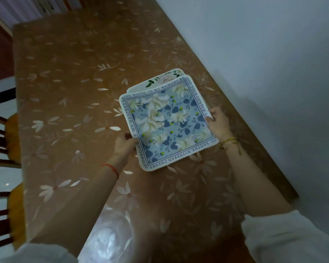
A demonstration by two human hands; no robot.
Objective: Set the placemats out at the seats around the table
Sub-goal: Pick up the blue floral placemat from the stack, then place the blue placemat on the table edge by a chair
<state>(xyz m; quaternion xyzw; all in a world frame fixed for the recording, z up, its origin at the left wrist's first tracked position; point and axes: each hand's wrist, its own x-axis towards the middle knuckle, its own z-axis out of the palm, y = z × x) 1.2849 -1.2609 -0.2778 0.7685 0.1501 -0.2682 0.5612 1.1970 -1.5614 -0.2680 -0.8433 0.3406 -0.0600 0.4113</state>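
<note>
The left hand [124,144] and right hand [217,123] pinched opposite edges of the blue placemat [166,122]. It lay over a second placemat [160,80] on the table [68,95].

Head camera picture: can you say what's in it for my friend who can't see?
Two hands hold a small stack of placemats over a brown flowered table: the left hand and the right hand grip opposite edges of the blue flowered top placemat. Another placemat peeks out underneath, and wooden chairs stand along the table's left side.
</note>
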